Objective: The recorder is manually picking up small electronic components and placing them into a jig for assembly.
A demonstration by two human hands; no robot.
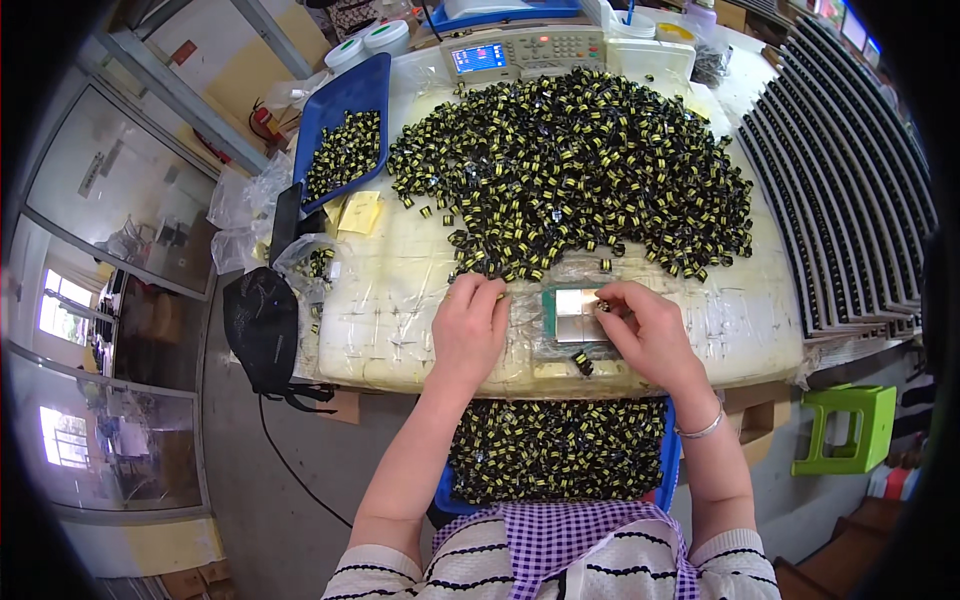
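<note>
Left hand (470, 325) lies palm down at the near edge of the big heap of black-and-yellow parts (575, 170), fingers curled; whether it grips anything is hidden under the hand. Right hand (650, 330) pinches one small part (603, 306) between its fingertips, over the shiny metal plate (570, 312). One stray part (583, 364) lies near the tabletop (400, 290) edge. Blue bin (668, 460) of parts on the lap is half covered by the tabletop. Blue tray (350, 110) back left; counting scale (525, 50) cut off at the top.
</note>
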